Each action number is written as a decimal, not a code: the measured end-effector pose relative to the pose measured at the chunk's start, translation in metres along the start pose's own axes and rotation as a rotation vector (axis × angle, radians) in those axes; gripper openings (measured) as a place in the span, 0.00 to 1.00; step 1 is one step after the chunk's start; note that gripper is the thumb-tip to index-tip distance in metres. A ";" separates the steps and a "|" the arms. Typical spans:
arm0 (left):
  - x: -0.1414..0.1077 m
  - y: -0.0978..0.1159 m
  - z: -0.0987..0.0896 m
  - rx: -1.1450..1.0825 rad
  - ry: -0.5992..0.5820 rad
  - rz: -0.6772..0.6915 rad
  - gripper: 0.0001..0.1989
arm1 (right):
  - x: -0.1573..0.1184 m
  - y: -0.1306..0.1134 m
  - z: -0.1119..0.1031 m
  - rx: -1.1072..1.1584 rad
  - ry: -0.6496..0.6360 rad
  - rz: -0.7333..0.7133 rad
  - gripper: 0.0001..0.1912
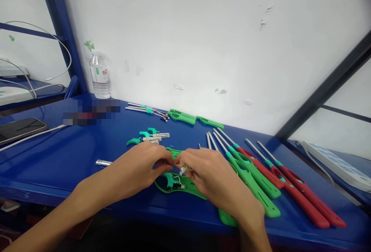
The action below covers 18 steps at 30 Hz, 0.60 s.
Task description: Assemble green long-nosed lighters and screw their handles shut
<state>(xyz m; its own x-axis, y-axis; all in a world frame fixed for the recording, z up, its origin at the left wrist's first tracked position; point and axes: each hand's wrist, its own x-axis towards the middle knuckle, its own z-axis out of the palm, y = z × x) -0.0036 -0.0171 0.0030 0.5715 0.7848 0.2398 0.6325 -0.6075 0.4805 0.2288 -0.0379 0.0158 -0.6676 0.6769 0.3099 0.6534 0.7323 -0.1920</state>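
Right hand [207, 169] pinches a clear part [184, 169] above the open shell [191, 187]; the left hand [150, 159] meets it, its grip hard to tell. Best hold steady, keeping the wire [177, 177] just below unsnagged.

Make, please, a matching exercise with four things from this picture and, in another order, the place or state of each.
1. Water bottle
2. Phone
3. Red-handled lighters
4. Open green shell

A. on the right side of the blue table
B. has a turquoise trigger inside
C. upright, close to the wall
D. lying flat at the left edge of the picture

Right pairs: 1-C, 2-D, 3-A, 4-B
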 end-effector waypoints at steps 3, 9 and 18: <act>0.001 -0.003 0.000 -0.015 -0.010 0.005 0.12 | 0.001 -0.002 -0.002 -0.017 -0.027 0.042 0.14; 0.001 -0.006 -0.001 -0.026 -0.014 -0.036 0.10 | 0.000 -0.007 -0.005 0.001 0.012 0.149 0.17; 0.001 -0.007 0.001 -0.033 0.024 0.010 0.12 | -0.004 -0.007 -0.001 -0.002 -0.073 0.246 0.15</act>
<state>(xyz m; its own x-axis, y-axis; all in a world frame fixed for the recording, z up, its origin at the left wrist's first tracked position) -0.0069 -0.0121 -0.0011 0.5653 0.7813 0.2647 0.6089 -0.6116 0.5051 0.2272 -0.0457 0.0173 -0.5122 0.8385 0.1858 0.8002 0.5445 -0.2512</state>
